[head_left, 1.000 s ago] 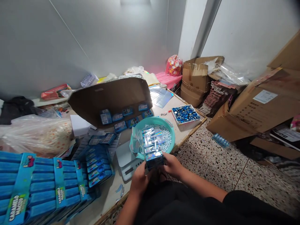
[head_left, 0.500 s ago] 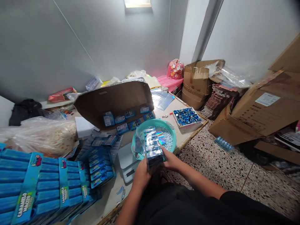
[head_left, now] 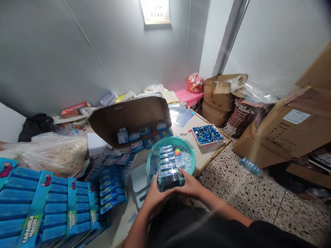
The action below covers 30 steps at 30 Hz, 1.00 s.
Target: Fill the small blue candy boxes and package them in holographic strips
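Observation:
A clear shiny bag holding a row of small blue boxes [head_left: 168, 166] is gripped at its near end by both hands. My left hand [head_left: 154, 196] closes on its left side and my right hand [head_left: 190, 184] on its right side. The bag hangs over a teal bowl [head_left: 190, 155] with small white pellets in it. A small white scale [head_left: 139, 179] sits just left of the bowl on the table [head_left: 186, 124]. Behind the bowl leans a brown cardboard flap [head_left: 129, 115] with small blue boxes [head_left: 141, 134] along its foot.
Stacks of blue candy packs [head_left: 51, 206] fill the near left. A plastic sack [head_left: 43, 151] lies behind them. A white tray of blue caps [head_left: 207, 134] sits at the table's right edge. Cardboard boxes [head_left: 284, 127] and a blue blister strip [head_left: 249, 166] occupy the speckled floor.
The view has tilted up, showing a lit window. Both hands have kept hold of the bag of boxes and gathered it more compactly over the bowl.

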Available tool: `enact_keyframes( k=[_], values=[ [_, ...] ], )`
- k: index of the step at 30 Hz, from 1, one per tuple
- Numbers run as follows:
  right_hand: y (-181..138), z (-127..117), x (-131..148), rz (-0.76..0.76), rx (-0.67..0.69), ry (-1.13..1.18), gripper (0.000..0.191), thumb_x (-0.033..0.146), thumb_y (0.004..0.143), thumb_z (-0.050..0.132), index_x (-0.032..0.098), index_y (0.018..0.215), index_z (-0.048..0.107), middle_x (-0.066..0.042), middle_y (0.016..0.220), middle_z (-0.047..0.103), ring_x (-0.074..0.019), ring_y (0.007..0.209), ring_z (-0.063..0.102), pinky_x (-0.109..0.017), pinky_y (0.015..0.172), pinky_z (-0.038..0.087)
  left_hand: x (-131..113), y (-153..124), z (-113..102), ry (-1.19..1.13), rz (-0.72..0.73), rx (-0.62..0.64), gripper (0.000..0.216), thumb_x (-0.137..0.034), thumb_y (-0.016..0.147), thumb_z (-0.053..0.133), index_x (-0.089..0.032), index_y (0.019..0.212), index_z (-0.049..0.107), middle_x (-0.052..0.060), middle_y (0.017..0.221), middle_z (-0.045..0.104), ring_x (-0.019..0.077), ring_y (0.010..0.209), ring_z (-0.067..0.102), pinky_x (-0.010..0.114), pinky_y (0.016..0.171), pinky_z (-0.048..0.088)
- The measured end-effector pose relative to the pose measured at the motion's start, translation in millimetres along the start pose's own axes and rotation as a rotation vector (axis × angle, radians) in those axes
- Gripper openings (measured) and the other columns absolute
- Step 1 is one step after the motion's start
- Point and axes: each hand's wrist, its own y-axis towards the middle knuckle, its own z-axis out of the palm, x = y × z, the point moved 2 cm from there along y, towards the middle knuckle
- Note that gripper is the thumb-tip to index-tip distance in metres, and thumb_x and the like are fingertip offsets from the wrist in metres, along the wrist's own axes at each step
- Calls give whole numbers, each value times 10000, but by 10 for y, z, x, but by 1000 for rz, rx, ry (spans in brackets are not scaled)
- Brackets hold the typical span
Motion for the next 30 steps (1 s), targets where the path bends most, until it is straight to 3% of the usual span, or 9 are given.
enact_keyframes(
  k=[4, 7, 11, 15, 18, 21, 26, 30],
  values=[
    [49, -11, -92, 186, 26, 262, 1080, 488, 616, 883, 223, 1514, 345, -174, 1503, 481, -335, 1389, 456, -531, 1153, 340, 10, 278, -361, -145, 6, -44, 751, -606, 788, 615, -153, 1379, 521, 213, 1344, 624, 311, 1207, 635, 415, 961, 540],
    [96, 50, -150, 203, -3, 347, 1148, 506, 547, 918, 233, 1510, 356, -179, 1515, 456, -338, 1382, 460, -533, 1159, 329, -91, 754, -475, -161, 21, -76, 674, -593, 857, 518, -133, 1350, 545, 203, 1335, 632, 301, 1230, 619, 452, 1036, 494],
    [114, 217, -243, 190, -109, 433, 1180, 556, 488, 933, 267, 1495, 388, -166, 1500, 471, -353, 1390, 446, -549, 1169, 300, -229, 1507, -299, -92, 46, -45, 608, -512, 844, 610, -103, 1294, 584, 215, 1434, 545, 311, 1355, 503, 486, 1141, 379],
    [72, 387, -292, 181, -167, 578, 1242, 651, 478, 899, 280, 1521, 337, -163, 1551, 411, -351, 1421, 408, -530, 1170, 308, -269, 1880, -52, -38, 86, 69, 454, -473, 858, 648, -147, 1174, 647, 141, 1250, 679, 256, 1184, 627, 485, 1047, 463],
    [20, 459, -250, 184, -144, 596, 1267, 633, 491, 905, 290, 1543, 289, -157, 1561, 403, -352, 1427, 401, -538, 1169, 313, -279, 1872, -20, -20, 116, 87, 442, -527, 876, 587, -158, 1102, 675, 106, 1091, 734, 220, 993, 686, 407, 903, 534],
    [-45, 477, -182, 176, -183, 602, 1192, 575, 536, 913, 291, 1532, 323, -153, 1539, 442, -354, 1395, 450, -541, 1160, 330, -353, 1765, -131, -1, 146, 61, 468, -592, 837, 550, -174, 957, 722, 88, 937, 760, 227, 870, 696, 332, 773, 540],
    [-142, 452, -115, 116, -291, 495, 939, 500, 615, 901, 276, 1435, 502, -128, 1496, 510, -348, 1396, 449, -547, 1183, 289, -535, 1457, -509, 56, 220, -51, 396, -568, 828, 566, -213, 885, 732, 50, 866, 744, 227, 851, 678, 306, 795, 501],
    [-191, 420, -110, 119, -253, 484, 875, 534, 645, 874, 275, 1410, 541, -133, 1493, 516, -353, 1390, 457, -574, 1175, 292, -421, 1109, -791, 75, 199, -170, 370, -548, 847, 559, -214, 878, 716, 41, 812, 719, 215, 797, 657, 294, 768, 478]
  ],
)
